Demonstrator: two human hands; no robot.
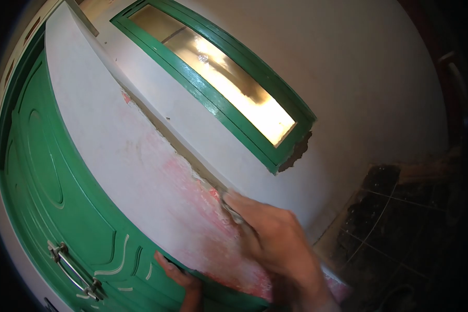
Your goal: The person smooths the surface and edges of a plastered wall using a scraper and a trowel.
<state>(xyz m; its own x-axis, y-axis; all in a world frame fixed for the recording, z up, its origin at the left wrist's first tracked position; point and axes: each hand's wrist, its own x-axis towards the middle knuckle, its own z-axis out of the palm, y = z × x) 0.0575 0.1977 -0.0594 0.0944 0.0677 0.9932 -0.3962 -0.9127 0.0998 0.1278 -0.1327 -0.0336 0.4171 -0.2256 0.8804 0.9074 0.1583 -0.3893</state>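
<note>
My right hand (275, 236) is closed at the chipped edge of the white wall (93, 99), its fingertips pressed on the corner. A small greyish thing (233, 213) shows under the fingers, too little of it to name. Red-pink patches (184, 182) show through the white paint around the hand. Lower down, my left hand (177, 273) rests against the border between the wall and the green door (62, 171). Its visible fingers are stretched out, and no object shows in them. The right hand is slightly blurred.
A metal pull handle (75, 270) is fixed to the door. Past the wall corner, a green-framed window (213, 67) has broken plaster (296, 152) at its lower corner. Dark floor tiles (385, 223) lie at the right, with dust and debris.
</note>
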